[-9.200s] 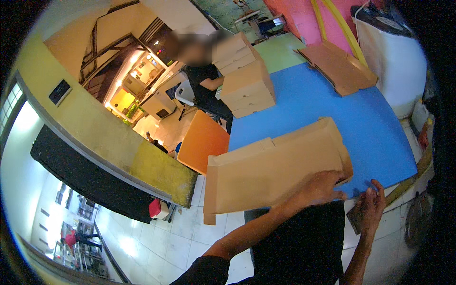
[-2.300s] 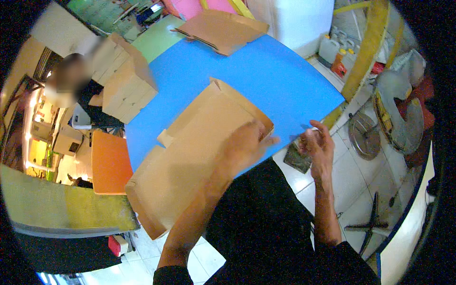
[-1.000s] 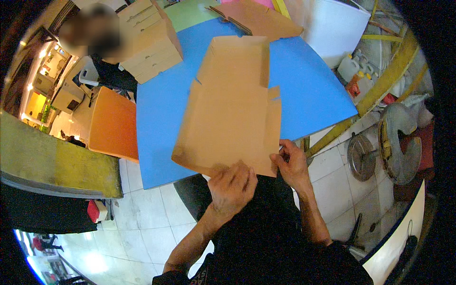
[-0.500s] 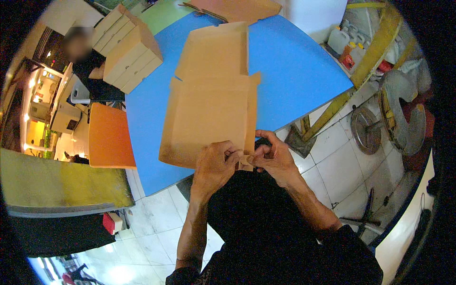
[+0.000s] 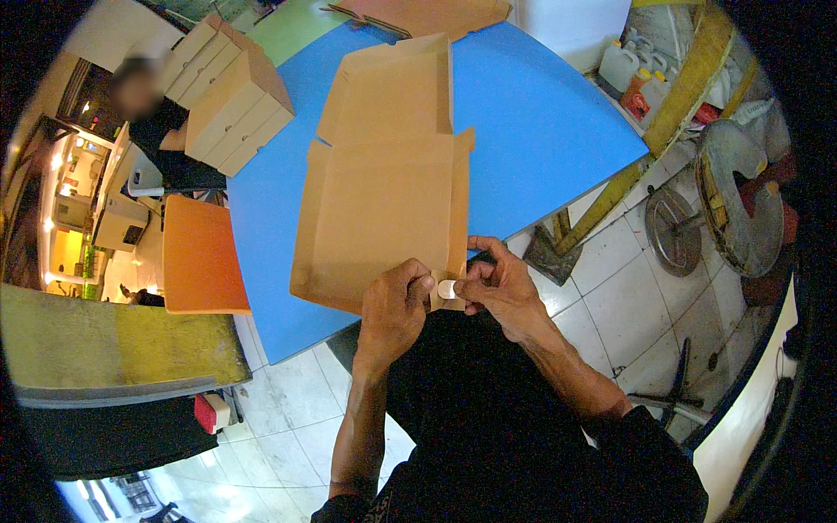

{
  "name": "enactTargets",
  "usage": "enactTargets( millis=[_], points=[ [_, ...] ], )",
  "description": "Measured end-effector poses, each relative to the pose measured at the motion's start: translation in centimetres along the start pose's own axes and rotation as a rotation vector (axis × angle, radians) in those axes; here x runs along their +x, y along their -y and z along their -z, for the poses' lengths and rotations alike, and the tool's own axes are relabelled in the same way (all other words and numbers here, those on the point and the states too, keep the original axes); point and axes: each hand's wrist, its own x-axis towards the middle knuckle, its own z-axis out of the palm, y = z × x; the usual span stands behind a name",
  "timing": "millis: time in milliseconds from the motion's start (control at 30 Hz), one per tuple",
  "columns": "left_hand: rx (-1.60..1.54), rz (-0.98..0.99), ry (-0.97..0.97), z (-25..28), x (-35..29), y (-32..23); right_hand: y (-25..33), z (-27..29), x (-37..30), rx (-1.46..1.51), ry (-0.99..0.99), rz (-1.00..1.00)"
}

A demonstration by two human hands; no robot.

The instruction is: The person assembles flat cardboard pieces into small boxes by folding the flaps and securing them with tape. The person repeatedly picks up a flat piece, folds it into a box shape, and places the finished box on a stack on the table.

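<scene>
A brown cardboard box (image 5: 379, 218) lies unfolded on the blue table (image 5: 549, 113), its lid panel stretching away from me and low walls raised along its sides. My left hand (image 5: 394, 307) is closed on the box's near edge, thumb and fingers pinched together. Just to its right, my right hand (image 5: 504, 292) grips the near right corner flap between thumb and fingers. A small pale oval (image 5: 448, 288) shows between the two hands at that flap; whether it is a hole or a tab I cannot tell.
Stacked closed cardboard boxes (image 5: 240, 113) stand at the table's far left, beside a person in dark clothing (image 5: 161, 131). More flat cardboard (image 5: 418, 13) lies at the far edge. An orange chair (image 5: 205, 257) is on the left; a metal stool (image 5: 737, 205) and plastic jugs (image 5: 619, 65) are on the right.
My fingers have shifted slightly at the near right corner, and the pale oval now shows between them. The box stays in nearly the same place.
</scene>
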Motion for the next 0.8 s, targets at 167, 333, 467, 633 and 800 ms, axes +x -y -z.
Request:
enactTargets(
  millis=[167,333,467,633,800],
  points=[
    [0.082,-0.044,-0.020,-0.30,0.00,0.25,-0.11,-0.09,-0.02,-0.055,-0.016,0.012],
    [0.060,-0.065,-0.044,-0.59,-0.11,0.36,-0.69,-0.06,0.20,-0.157,-0.026,0.110],
    [0.038,0.008,-0.014,-0.38,-0.18,0.34,-0.86,0.12,0.36,-0.191,-0.038,0.118],
    [0.093,0.053,-0.019,-0.23,-0.07,-0.09,-0.49,0.05,0.11,-0.015,-0.008,0.063],
    [0.135,-0.009,-0.027,-0.63,0.21,-0.62,-0.16,-0.19,0.05,0.049,-0.007,0.046]
  ],
)
